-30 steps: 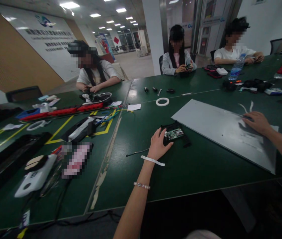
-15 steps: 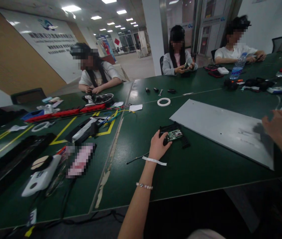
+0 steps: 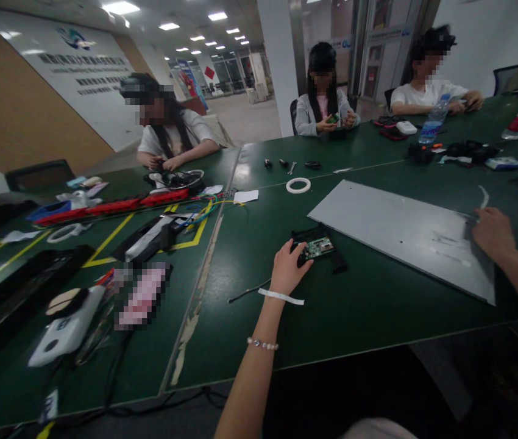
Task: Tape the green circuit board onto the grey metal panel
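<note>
My left hand (image 3: 287, 268) rests on the green table (image 3: 341, 317) with its fingers curled on the left end of a small black device with a green circuit board (image 3: 317, 246). A white strip of tape (image 3: 281, 297) lies by that wrist. My right hand (image 3: 493, 231) hovers at the right end of a flat grey metal panel (image 3: 396, 235), fingers closed, pinching a thin white strip (image 3: 484, 196) that sticks upward.
A white tape roll (image 3: 298, 185) lies beyond the panel. Red power strips (image 3: 113, 206), cables and black parts crowd the left table. Three other people sit at the far side handling small parts. Water bottles (image 3: 431, 125) and black gear sit at the right.
My right hand lifted off the panel's right end, swung out to the right, then came back near the panel edge, now holding a white strip. My left hand stayed on the device.
</note>
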`<action>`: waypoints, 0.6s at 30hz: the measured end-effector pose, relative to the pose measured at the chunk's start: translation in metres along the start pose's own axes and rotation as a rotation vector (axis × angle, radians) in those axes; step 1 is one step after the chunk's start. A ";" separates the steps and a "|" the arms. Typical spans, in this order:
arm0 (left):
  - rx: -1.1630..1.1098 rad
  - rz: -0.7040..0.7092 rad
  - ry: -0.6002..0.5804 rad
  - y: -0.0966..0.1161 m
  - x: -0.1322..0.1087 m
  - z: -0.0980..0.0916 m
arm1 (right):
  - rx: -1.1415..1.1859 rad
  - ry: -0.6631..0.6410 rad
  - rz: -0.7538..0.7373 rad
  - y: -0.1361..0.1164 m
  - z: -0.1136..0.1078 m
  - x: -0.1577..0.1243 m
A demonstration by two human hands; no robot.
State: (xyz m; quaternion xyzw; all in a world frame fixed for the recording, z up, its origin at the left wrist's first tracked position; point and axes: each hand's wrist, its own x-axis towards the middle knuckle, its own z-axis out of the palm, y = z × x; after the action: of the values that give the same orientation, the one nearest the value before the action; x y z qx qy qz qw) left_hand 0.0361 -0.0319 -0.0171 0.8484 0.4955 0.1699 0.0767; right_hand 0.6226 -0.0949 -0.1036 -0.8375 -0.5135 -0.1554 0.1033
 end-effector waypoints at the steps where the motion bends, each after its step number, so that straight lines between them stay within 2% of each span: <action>1: 0.000 -0.003 0.000 0.000 0.000 0.000 | 0.000 0.003 -0.007 -0.001 0.001 0.002; 10: -0.028 -0.001 0.012 -0.002 0.000 0.001 | 0.079 -0.035 -0.097 -0.010 -0.002 0.010; 18: -0.152 -0.007 0.026 -0.009 0.001 0.005 | 0.148 -0.063 -0.104 -0.028 -0.006 0.019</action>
State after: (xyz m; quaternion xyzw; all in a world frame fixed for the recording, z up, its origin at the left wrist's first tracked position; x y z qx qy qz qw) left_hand 0.0311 -0.0266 -0.0242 0.8362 0.4849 0.2178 0.1351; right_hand 0.6047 -0.0690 -0.0907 -0.8043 -0.5694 -0.0960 0.1406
